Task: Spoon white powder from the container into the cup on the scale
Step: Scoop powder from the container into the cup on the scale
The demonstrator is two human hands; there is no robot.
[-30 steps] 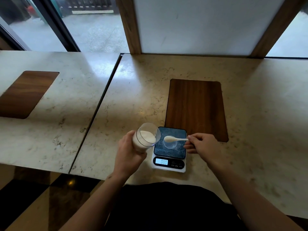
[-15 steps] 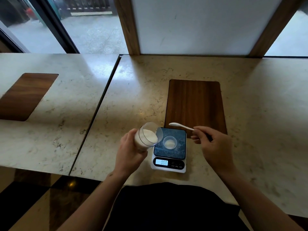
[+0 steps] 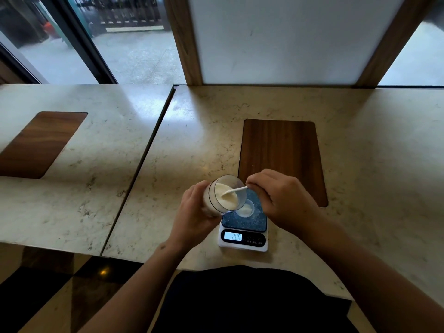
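Note:
My left hand (image 3: 193,213) grips a clear container (image 3: 224,194) of white powder, tilted with its mouth toward the right, just left of and above the scale. My right hand (image 3: 280,199) pinches the handle of a white spoon (image 3: 236,190), whose bowl is dipped into the powder inside the container. A small clear cup (image 3: 245,209) with a little white powder sits on the dark platform of the white scale (image 3: 243,233), partly hidden behind the container's rim. The scale's lit display shows digits.
The scale stands near the front edge of a marble counter (image 3: 360,140). A dark wooden inlay (image 3: 281,150) lies just behind it, another wooden inlay (image 3: 40,143) on the left counter slab. A seam (image 3: 144,159) splits the two slabs. A wall panel and windows rise behind.
My right hand moved the spoon from over the cup, up and back, then left into the container's powder. The cup now holds a little powder. The container stayed tilted in my left hand.

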